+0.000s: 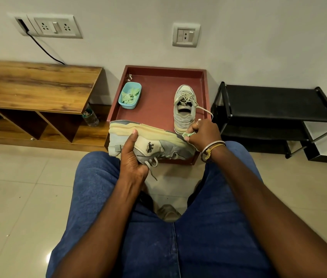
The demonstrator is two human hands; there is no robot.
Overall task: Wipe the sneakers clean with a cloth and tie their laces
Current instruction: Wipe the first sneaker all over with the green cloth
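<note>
Two sneakers, one seated person: the left hand [132, 159] grips a grey sneaker [158, 145], held sole-uppermost in front of the knees. The right hand [204, 133], fingers curled, pinches a green cloth [187, 134] against its toe edge. The other sneaker [184, 107] stands, laces loose, on a red tray [156, 91] near a blue tub [128, 106].

A grey-and-cream sneaker [154, 145] is held on its side over the near edge of the red tray [158, 91]. Its pale sole is turned up, heel left, toe right, with a dark logo on its flank. The left hand [133, 159] grips its middle, and a lace end [153, 163] dangles beneath. The right hand [204, 132] pinches a small pale-green cloth [187, 135] against the sole's toe end. The second sneaker [184, 109] stands upright on the tray's right side, its laces loose, one trailing over the right rim.
</note>
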